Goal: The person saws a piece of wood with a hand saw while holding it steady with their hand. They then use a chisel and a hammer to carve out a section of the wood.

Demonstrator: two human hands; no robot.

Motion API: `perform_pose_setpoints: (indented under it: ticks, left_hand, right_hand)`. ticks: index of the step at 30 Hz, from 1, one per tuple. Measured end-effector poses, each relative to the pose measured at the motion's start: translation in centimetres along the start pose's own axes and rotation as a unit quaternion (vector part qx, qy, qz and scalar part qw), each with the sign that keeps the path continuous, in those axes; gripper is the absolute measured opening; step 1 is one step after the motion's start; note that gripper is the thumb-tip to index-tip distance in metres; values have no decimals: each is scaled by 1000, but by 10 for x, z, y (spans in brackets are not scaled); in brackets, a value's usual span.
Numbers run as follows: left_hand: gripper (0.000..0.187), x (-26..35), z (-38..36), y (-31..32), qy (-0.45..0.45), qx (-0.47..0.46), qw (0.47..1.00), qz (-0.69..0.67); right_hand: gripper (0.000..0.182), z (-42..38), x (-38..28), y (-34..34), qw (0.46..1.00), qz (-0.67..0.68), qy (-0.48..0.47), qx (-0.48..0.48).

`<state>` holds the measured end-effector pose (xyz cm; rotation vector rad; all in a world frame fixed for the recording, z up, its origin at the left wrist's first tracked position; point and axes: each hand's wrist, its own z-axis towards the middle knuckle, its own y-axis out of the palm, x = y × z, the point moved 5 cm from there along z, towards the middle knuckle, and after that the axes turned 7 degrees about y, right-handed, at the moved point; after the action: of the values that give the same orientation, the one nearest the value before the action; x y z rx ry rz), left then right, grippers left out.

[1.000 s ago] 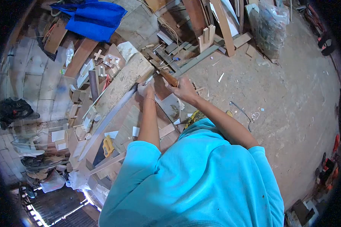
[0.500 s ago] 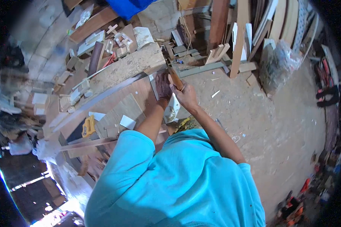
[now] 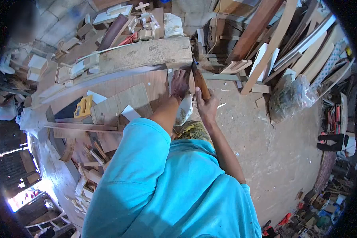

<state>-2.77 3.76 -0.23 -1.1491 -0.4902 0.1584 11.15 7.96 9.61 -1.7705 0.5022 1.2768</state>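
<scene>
My right hand (image 3: 208, 106) is closed around the thick brown wooden handle of a tool (image 3: 200, 82). The tool's dark narrow end points away from me, beside the end of a heavy timber beam (image 3: 146, 55); its kind is not clear. To its left, my left hand (image 3: 179, 84) rests at the bench edge just below the beam, fingers bent forward. A pale strip (image 3: 170, 77) shows beside that hand, but what lies under its fingers is hidden. The wooden bench top (image 3: 156, 85) spreads out to the left.
On the bench lie a yellow-handled saw (image 3: 83, 107), a loose board (image 3: 125, 101) and a white offcut (image 3: 130, 113). Wood scraps and a small wooden cross (image 3: 142, 6) sit behind the beam. Long planks (image 3: 271, 47) lean at the back right, near a plastic bag (image 3: 291, 101).
The view has shifted and turned. My right hand and the tool have drawn back from the left hand, leaving a gap between them. My left hand stays by the beam.
</scene>
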Motion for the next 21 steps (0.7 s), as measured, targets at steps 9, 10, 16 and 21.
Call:
perform_pose_setpoints:
  ticks: [9, 10, 16, 21]
  left_hand:
    - [34, 14, -1, -29, 18, 97, 995, 34]
    - [34, 14, -2, -28, 18, 95, 995, 33]
    - [34, 7, 1, -13, -13, 88, 996, -5]
    - [29, 6, 3, -17, -24, 55, 998, -11]
  right_hand:
    - [32, 1, -6, -4, 999, -18, -17, 22]
    - [33, 0, -9, -3, 1000, -30, 9, 3]
    - [21, -25, -19, -22, 999, -42, 4, 7]
    - [18, -30, -10, -21, 1000, -19, 3, 18]
